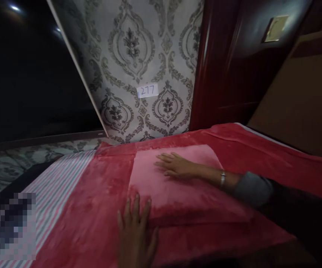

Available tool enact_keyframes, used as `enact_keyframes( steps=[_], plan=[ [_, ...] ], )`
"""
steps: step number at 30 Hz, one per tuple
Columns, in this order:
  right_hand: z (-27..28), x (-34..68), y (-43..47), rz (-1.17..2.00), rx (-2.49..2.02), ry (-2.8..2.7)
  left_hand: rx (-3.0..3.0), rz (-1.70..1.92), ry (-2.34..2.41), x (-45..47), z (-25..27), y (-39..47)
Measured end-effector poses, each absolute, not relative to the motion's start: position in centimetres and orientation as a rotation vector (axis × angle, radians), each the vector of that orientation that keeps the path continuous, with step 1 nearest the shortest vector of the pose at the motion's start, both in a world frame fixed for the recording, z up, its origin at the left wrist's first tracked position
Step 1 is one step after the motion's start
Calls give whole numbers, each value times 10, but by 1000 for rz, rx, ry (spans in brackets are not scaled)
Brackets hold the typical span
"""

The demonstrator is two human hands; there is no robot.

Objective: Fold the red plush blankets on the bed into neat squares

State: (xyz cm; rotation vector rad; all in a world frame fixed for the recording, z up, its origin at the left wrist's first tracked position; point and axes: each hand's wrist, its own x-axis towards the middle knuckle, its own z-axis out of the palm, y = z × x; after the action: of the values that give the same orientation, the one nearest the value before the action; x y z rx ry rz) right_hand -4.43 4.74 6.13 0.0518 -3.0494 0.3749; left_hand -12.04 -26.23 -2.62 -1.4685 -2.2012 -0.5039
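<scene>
Your left hand [135, 227], fingers spread, sits at the near-left edge of the folded cloth [147, 182] on the red blanket [88, 204], seemingly steadying it. Rightward, your right hand [179, 165] spreads flat on top, perhaps for smoothness; the cloth looks plush, pale pink, redder toward you.

The folded cloth [161, 190] looks plush, matt — the panel [222, 70] glossy wood, the label [147, 90] paper.
</scene>
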Motion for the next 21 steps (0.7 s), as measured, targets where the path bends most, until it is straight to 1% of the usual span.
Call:
enact_keyframes(
  steps=[3,5,8,11,13,17,21],
  plan=[
    [56,25,71,354,-107,-3006,-1491,-537,-2115,-103,-19,-250],
    [53,56,81,329,-160,-2985,-1642,-558,-1995,-78,-13,-229],
    [46,80,85,342,-118,-3003,-1951,-575,-1815,-29,-4,-185],
    [37,86,82,350,-87,-3017,-2159,-535,-1764,12,-3,-147],
    [31,85,84,333,-77,-3012,-2181,-515,-1782,26,-9,-134],
    [21,74,105,276,-63,-2965,-2138,-466,-1793,30,-25,-131],
    [16,51,142,289,-196,-2928,-2138,-416,-1732,25,-32,-131]
  ],
)
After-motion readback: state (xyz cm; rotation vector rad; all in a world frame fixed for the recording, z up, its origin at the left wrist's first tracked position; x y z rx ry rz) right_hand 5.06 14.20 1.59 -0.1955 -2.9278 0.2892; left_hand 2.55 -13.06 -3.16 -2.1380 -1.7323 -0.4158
